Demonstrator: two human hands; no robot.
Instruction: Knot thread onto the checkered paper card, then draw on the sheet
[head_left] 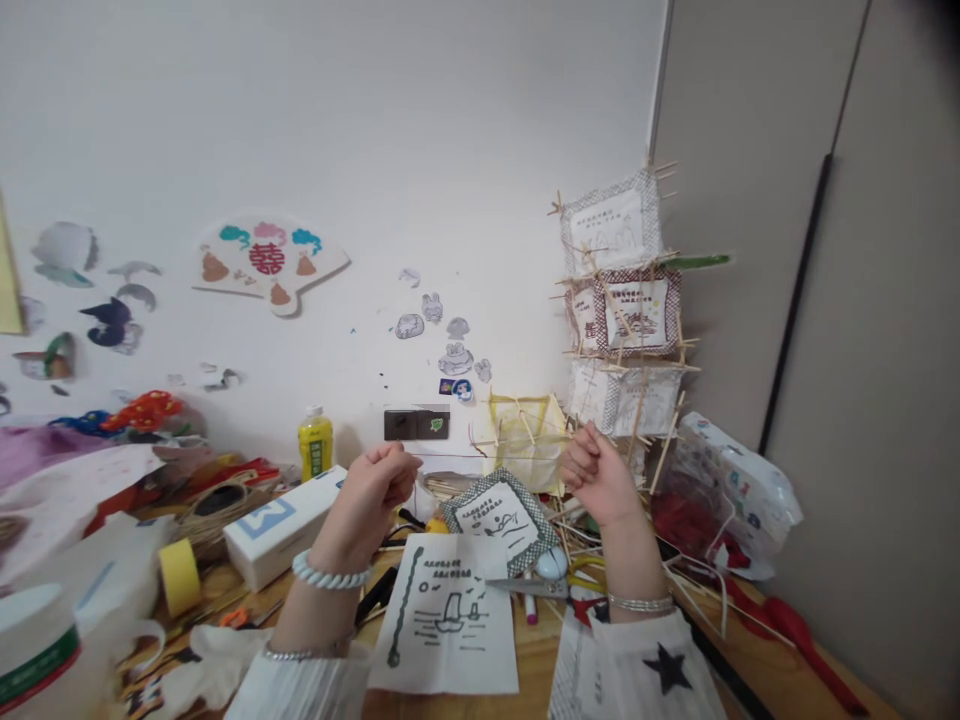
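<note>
A thin dark red thread (450,457) runs level from the fingers of my left hand (381,482) towards my right hand. My left hand is closed in a pinch on it. Raised at about the same height, my right hand (596,472) also pinches the thread, though that end is hard to see against the yellow paper lantern frame (521,450) behind it. Below my hands lies a white sheet (457,660) with a boat drawing and writing. Scissors (536,588) with yellow handles rest across its right edge. A checker-bordered drawn panel (499,515) lies beyond the sheet.
A tiered stick-and-paper lantern (626,310) stands at the right by the cabinet. To the left are a white box (281,525), a yellow-green bottle (315,445), yellow tape (178,577) and a coil of twine (221,500). A plastic-wrapped pack (739,490) sits far right.
</note>
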